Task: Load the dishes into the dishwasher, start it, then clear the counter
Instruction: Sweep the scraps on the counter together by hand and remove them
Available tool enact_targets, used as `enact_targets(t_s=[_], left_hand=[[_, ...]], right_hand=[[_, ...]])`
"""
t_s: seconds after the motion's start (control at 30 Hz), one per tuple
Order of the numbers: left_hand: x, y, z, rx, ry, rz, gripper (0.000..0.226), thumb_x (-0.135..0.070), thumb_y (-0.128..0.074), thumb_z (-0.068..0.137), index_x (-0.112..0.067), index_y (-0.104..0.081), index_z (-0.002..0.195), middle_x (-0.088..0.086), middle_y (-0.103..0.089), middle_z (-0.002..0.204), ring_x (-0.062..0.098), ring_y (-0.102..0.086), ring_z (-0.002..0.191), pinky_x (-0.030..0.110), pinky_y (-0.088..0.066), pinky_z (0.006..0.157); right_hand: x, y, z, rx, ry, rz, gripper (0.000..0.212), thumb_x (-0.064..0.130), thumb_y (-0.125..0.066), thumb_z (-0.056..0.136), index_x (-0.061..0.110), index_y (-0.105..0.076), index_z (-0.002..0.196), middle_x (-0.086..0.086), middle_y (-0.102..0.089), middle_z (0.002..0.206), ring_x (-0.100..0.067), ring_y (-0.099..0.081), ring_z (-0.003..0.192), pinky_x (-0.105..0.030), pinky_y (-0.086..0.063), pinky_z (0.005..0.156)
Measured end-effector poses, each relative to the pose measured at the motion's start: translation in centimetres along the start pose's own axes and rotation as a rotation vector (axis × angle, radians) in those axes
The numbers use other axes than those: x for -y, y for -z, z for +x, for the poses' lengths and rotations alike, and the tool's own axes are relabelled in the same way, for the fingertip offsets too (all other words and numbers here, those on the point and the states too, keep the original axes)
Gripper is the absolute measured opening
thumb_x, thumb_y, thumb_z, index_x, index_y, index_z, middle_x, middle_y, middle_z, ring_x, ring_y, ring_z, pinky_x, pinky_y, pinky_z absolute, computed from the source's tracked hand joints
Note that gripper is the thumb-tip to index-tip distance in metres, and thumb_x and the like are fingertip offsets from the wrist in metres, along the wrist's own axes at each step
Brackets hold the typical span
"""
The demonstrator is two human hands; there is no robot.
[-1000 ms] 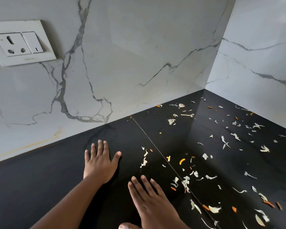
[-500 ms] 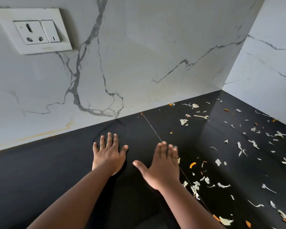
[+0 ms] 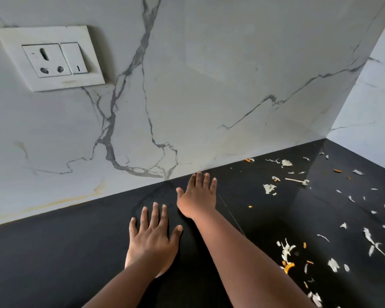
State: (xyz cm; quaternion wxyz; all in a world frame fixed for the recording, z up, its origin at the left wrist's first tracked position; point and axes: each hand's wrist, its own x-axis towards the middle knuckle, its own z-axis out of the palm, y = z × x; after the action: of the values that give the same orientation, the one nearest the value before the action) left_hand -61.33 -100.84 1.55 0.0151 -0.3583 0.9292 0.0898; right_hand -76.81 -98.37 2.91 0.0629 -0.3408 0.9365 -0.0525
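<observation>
The counter (image 3: 53,263) is running off the lower, left and right edges of the frame, so its front edge is not showing. Both forearms are being cut off at the bottom edge. The right hand (image 3: 197,197) is covering the near end of the thin seam line in the counter, and its palm side is facing away, so contact with the surface is not determinable. The left hand (image 3: 152,238) is likewise hiding its palm. The food scraps (image 3: 286,250) at lower right are blurring and running off the right edge; what they are is not determinable. The wall socket (image 3: 50,58) marking is too small to read.
</observation>
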Motion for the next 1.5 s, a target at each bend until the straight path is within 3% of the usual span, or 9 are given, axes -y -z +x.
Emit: enact_targets(t_s=[0.27,0.47,0.67,0.97,1.0,1.07,1.17,1.27,1.5], left_hand=[[0.0,0.2,0.0,0.005,-0.008,0.004,0.072,-0.063,-0.008,0.095,-0.026,0.011,0.153,-0.004,0.020,0.159,0.019,0.023,0.145,0.046,0.011,0.119],[-0.1,0.4,-0.1,0.014,-0.001,0.010,0.072,-0.063,-0.009,0.095,-0.026,0.010,0.153,-0.003,0.017,0.160,0.020,0.020,0.146,0.047,0.010,0.119],[-0.2,0.2,-0.1,0.013,0.003,0.013,0.073,-0.064,-0.009,0.094,-0.026,0.008,0.154,-0.004,0.015,0.161,0.020,0.018,0.147,0.046,0.008,0.119],[-0.1,0.2,0.0,0.013,-0.010,0.028,0.074,-0.064,-0.011,0.094,-0.024,0.004,0.155,-0.003,0.011,0.162,0.022,0.013,0.148,0.047,0.004,0.119],[-0.1,0.2,0.0,0.014,-0.011,0.028,0.074,-0.065,-0.011,0.094,-0.024,0.004,0.155,-0.002,0.011,0.162,0.022,0.013,0.148,0.048,0.004,0.119],[-0.1,0.2,0.0,0.013,-0.016,0.030,0.074,-0.065,-0.011,0.094,-0.024,0.004,0.155,-0.002,0.010,0.162,0.022,0.012,0.148,0.048,0.004,0.119],[0.0,0.1,0.1,0.003,-0.016,0.032,0.074,-0.064,-0.012,0.094,-0.024,0.002,0.155,-0.002,0.008,0.162,0.023,0.010,0.149,0.048,0.003,0.119],[0.0,0.1,0.0,-0.005,-0.018,0.032,0.073,-0.064,-0.012,0.094,-0.025,0.001,0.155,-0.002,0.007,0.163,0.023,0.009,0.149,0.048,0.002,0.119],[0.1,0.0,0.0,-0.008,-0.021,0.040,0.074,-0.065,-0.012,0.094,-0.023,-0.001,0.155,-0.001,0.005,0.163,0.023,0.008,0.149,0.049,0.000,0.119]], right_hand=[[-1.0,0.1,1.1,-0.008,-0.227,0.056,0.113,0.084,-0.011,0.080,-0.003,0.007,0.149,-0.022,0.009,0.158,-0.041,0.011,0.145,-0.052,0.012,0.115],[-3.2,-0.1,-3.2,0.004,-0.386,0.086,0.113,0.084,-0.009,0.080,-0.005,0.011,0.147,-0.025,0.011,0.157,-0.041,0.011,0.145,-0.050,0.012,0.115],[-6.0,0.0,-9.6,0.038,-0.401,-0.001,0.116,0.085,0.000,0.076,-0.007,0.011,0.146,-0.029,0.009,0.156,-0.041,0.013,0.144,-0.053,0.015,0.113],[-8.5,0.9,-20.1,0.074,-0.439,-0.147,0.126,0.074,0.031,0.055,-0.013,0.008,0.144,-0.035,0.006,0.153,-0.045,0.017,0.142,-0.057,0.030,0.104],[-8.4,0.6,-21.1,0.033,-0.415,-0.129,0.125,0.074,0.026,0.059,-0.015,0.001,0.144,-0.037,0.000,0.152,-0.047,0.011,0.143,-0.058,0.026,0.107],[-7.5,0.2,-23.4,-0.103,-0.320,-0.073,0.112,0.073,-0.007,0.077,-0.019,-0.029,0.138,-0.040,-0.026,0.145,-0.051,-0.016,0.141,-0.059,0.003,0.115],[-4.6,-1.8,-26.6,-0.175,-0.050,0.025,0.090,0.063,-0.038,0.080,-0.010,-0.052,0.129,-0.027,-0.046,0.140,-0.045,-0.038,0.134,-0.056,-0.018,0.110],[-3.3,-3.7,-28.9,-0.094,0.129,-0.020,0.084,0.066,-0.039,0.078,0.001,-0.058,0.129,-0.015,-0.049,0.141,-0.036,-0.044,0.132,-0.051,-0.023,0.105],[-9.9,-2.6,-29.6,-0.079,0.180,-0.120,0.095,0.077,-0.023,0.087,0.002,-0.045,0.140,-0.013,-0.041,0.149,-0.035,-0.033,0.140,-0.053,-0.018,0.109]])
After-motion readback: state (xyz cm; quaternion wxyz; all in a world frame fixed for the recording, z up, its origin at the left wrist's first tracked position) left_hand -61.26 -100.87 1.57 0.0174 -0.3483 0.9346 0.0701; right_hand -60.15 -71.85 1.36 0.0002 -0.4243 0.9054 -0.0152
